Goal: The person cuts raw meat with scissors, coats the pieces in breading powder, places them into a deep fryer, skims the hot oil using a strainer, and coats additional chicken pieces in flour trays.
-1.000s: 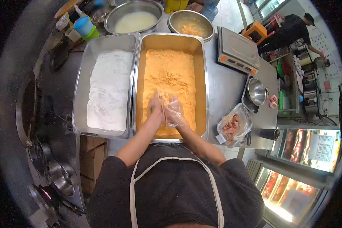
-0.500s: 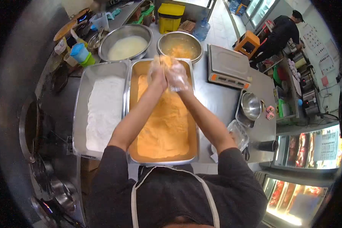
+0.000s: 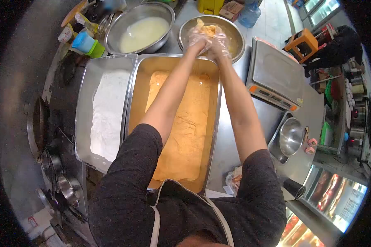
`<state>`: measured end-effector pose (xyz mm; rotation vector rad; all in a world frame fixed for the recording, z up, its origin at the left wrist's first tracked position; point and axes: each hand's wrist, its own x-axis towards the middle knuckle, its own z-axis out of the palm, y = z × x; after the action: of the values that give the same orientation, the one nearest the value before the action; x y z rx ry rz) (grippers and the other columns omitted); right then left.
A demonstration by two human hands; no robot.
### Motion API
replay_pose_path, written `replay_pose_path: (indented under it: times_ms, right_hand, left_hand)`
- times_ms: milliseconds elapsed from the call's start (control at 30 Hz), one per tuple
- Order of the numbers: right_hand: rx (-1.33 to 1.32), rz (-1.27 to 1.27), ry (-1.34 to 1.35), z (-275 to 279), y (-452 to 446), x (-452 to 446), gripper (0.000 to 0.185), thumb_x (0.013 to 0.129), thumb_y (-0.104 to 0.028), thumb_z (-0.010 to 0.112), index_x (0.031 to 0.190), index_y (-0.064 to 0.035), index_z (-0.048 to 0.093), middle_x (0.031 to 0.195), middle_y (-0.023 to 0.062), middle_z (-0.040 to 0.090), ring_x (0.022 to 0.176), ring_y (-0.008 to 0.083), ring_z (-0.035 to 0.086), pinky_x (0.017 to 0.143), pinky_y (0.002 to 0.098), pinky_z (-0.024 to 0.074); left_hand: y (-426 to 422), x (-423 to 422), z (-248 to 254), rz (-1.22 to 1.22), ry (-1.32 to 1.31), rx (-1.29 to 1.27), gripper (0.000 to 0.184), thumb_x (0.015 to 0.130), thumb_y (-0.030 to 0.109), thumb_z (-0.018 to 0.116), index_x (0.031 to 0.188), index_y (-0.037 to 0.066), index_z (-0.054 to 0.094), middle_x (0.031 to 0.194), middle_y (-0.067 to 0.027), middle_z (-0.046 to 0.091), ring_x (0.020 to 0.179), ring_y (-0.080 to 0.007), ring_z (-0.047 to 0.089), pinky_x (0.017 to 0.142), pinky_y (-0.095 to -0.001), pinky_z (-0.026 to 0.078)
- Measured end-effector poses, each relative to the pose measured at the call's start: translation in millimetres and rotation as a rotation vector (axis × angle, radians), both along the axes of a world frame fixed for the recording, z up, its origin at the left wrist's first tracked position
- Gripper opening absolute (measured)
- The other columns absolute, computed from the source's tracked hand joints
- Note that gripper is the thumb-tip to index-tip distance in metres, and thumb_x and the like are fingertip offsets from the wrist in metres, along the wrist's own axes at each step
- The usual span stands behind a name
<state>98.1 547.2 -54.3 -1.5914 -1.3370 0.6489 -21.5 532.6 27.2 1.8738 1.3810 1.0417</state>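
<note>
Both my hands wear clear plastic gloves and are over the near side of a steel bowl (image 3: 239, 46). Between them is a lumpy orange-coated piece of food (image 3: 210, 30); its exact kind cannot be made out. My left hand (image 3: 197, 43) and my right hand (image 3: 219, 44) are close together, fingers curled round the piece and partly hidden. Under my forearms lies a deep steel tray (image 3: 215, 123) with orange powder (image 3: 189, 136) spread over its bottom. Left of it, another steel tray (image 3: 82, 111) holds white powder (image 3: 110, 111).
A large bowl of cloudy pale liquid (image 3: 146, 35) stands at the back left. On the right are a weighing scale (image 3: 278, 74), a small steel bowl (image 3: 291, 138) and a black cup (image 3: 294, 188). Beyond an orange stool (image 3: 303, 44), a person in black (image 3: 338, 49) stands at another counter.
Both hands have moved forward from above the orange powder tray to over the steel bowl, carrying the coated piece. My view has shifted and turned slightly.
</note>
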Motion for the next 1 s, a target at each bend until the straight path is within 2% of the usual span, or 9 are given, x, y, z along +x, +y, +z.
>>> replay_pose_path:
  times_ms: [33,267,367,400,533,600,700,833,1000]
  right_hand:
    - [0.032,-0.067,-0.309,33.0,-11.8,4.7,0.026,0.080,-0.026,0.057,0.093,-0.0040,0.063,0.091,0.0140,0.065,0.078,0.0256,0.062,0.070,0.0367,0.0511]
    - [0.013,-0.129,-0.473,74.3,-22.6,77.4,0.030,0.078,-0.014,0.057,0.108,-0.0098,0.057,0.108,0.0153,0.060,0.102,0.0281,0.058,0.086,0.0382,0.0470]
    - [-0.035,-0.074,-0.511,108.8,-57.3,68.0,0.028,0.081,-0.019,0.057,0.108,-0.0097,0.058,0.102,0.0139,0.063,0.092,0.0256,0.063,0.079,0.0377,0.0497]
    - [-0.100,-0.069,-0.311,129.4,-79.9,52.0,0.025,0.083,-0.018,0.056,0.105,-0.0071,0.057,0.094,0.0145,0.063,0.079,0.0227,0.064,0.069,0.0358,0.0507]
    - [-0.019,0.070,0.032,119.1,-143.1,7.7,0.019,0.083,-0.018,0.060,0.098,-0.0059,0.059,0.077,0.0067,0.062,0.057,0.0129,0.059,0.050,0.0279,0.0476]
    - [-0.094,0.194,0.276,137.1,-208.0,-40.6,0.016,0.080,-0.017,0.063,0.092,-0.0063,0.059,0.070,0.0004,0.059,0.052,0.0085,0.054,0.045,0.0214,0.0432]
    - [-0.140,0.563,-0.494,77.1,-293.5,-83.9,0.019,0.086,-0.018,0.050,0.097,-0.0034,0.056,0.075,0.0145,0.061,0.072,0.0262,0.061,0.065,0.0353,0.0511]
    - [-0.716,0.929,-0.995,53.7,-422.1,-141.3,0.031,0.088,-0.018,0.040,0.114,-0.0021,0.046,0.108,0.0243,0.057,0.100,0.0352,0.057,0.082,0.0435,0.0469]
    - [-0.880,0.700,-0.513,38.2,-472.8,-199.0,0.047,0.071,-0.021,0.061,0.110,0.0009,0.048,0.101,0.0216,0.062,0.093,0.0380,0.061,0.076,0.0425,0.0490]
  left_hand:
    - [5.7,-3.2,10.1,0.057,0.388,0.080,0.046,0.078,0.011,0.050,0.123,0.010,0.049,0.117,-0.0173,0.056,0.108,-0.0302,0.054,0.091,-0.0362,0.042]
    - [105.7,-28.6,-60.8,-0.104,0.345,0.145,0.058,0.070,0.005,0.052,0.126,0.020,0.052,0.122,-0.0096,0.056,0.106,-0.0228,0.057,0.091,-0.0323,0.045]
    - [41.1,-43.5,31.0,-0.129,0.327,-0.055,0.058,0.070,0.002,0.053,0.125,0.021,0.054,0.106,-0.0110,0.063,0.086,-0.0180,0.063,0.076,-0.0301,0.051]
    - [18.7,-50.6,50.4,-0.106,0.406,-0.051,0.055,0.074,0.005,0.056,0.127,0.019,0.053,0.083,-0.0101,0.066,0.067,-0.0164,0.060,0.063,-0.0290,0.051]
    - [-81.0,-108.0,57.5,-0.553,-0.188,-0.352,0.050,0.081,0.012,0.060,0.130,0.011,0.048,0.093,-0.0058,0.064,0.071,-0.0172,0.058,0.066,-0.0306,0.050]
    - [-171.7,-138.9,60.7,-0.510,0.023,-0.349,0.046,0.080,0.016,0.060,0.124,0.008,0.050,0.083,-0.0068,0.062,0.068,-0.0173,0.057,0.064,-0.0316,0.050]
    - [-256.4,-193.8,-17.9,-0.642,0.342,-0.146,0.046,0.079,0.026,0.062,0.119,0.007,0.053,0.090,-0.0139,0.064,0.080,-0.0274,0.062,0.073,-0.0373,0.050]
    - [-361.8,-242.4,-37.4,-0.560,0.776,-0.568,0.053,0.075,0.036,0.065,0.113,0.001,0.055,0.103,-0.0241,0.061,0.096,-0.0358,0.059,0.083,-0.0398,0.048]
    - [-406.5,-222.7,-47.2,-0.682,0.798,-0.848,0.060,0.073,0.034,0.066,0.117,-0.003,0.050,0.107,-0.0269,0.058,0.099,-0.0349,0.059,0.084,-0.0400,0.047]
